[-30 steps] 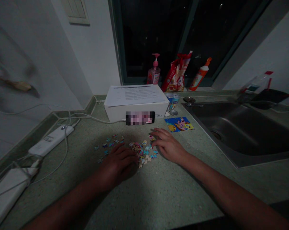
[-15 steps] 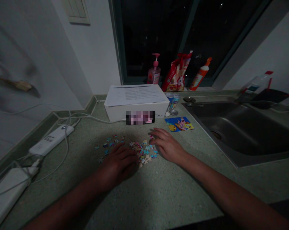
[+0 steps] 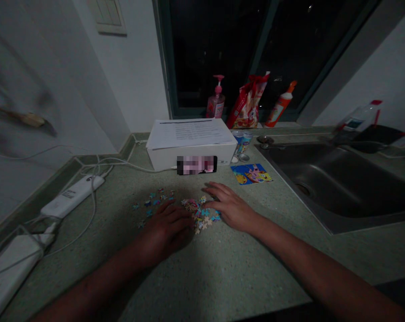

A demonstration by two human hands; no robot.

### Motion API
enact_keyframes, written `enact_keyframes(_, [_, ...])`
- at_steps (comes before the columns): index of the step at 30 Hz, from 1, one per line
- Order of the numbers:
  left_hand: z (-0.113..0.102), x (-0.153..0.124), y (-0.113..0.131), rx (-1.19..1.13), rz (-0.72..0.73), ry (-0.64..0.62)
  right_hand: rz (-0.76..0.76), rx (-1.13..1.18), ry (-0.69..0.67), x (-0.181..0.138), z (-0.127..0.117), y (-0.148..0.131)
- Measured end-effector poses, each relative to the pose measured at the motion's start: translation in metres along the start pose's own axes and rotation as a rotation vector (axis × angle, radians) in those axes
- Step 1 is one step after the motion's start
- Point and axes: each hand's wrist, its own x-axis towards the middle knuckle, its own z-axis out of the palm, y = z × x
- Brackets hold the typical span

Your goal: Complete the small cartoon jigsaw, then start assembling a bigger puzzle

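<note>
A small heap of coloured jigsaw pieces (image 3: pixel 199 213) lies on the speckled green counter (image 3: pixel 202 268), with a few loose pieces (image 3: pixel 152 199) scattered to its left. My left hand (image 3: pixel 167 228) rests palm down at the heap's left edge, fingers stretched towards it. On the heap's right side lies my right hand (image 3: pixel 227 206), flat, fingers spread and holding nothing I can see. A colourful cartoon picture card (image 3: pixel 251 173) lies beyond my right hand.
A white box (image 3: pixel 191 143) with a paper on top and a phone (image 3: pixel 196 164) leaning on it stand behind the pieces. The steel sink (image 3: pixel 339 183) is at right. Power strip (image 3: pixel 71 196) and cables lie at left. Bottles and a red bag line the windowsill.
My right hand has slid a little to the left, onto the right side of the heap. My left hand has barely moved.
</note>
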Motion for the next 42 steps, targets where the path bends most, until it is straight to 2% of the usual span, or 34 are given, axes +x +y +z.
enact_keyframes(5, [0.002, -0.001, -0.001, -0.002, 0.003, 0.009, 0.046, 0.012, 0.013, 0.000, -0.002, -0.001])
enact_keyframes(12, [0.003, 0.000, -0.002, 0.001, 0.030, 0.021, -0.005, 0.023, -0.029, 0.000, 0.000, -0.002])
enact_keyframes(23, [0.004, -0.001, -0.004, -0.008, 0.033, 0.017, 0.050, 0.019, 0.049, -0.004, -0.003, 0.010])
enact_keyframes(31, [0.003, -0.001, -0.003, -0.002, 0.038, 0.013, 0.118, -0.018, 0.093, 0.007, 0.008, 0.004])
enact_keyframes(42, [0.002, 0.000, 0.000, -0.013, 0.018, 0.006, 0.142, 0.007, 0.062, 0.013, 0.014, 0.006])
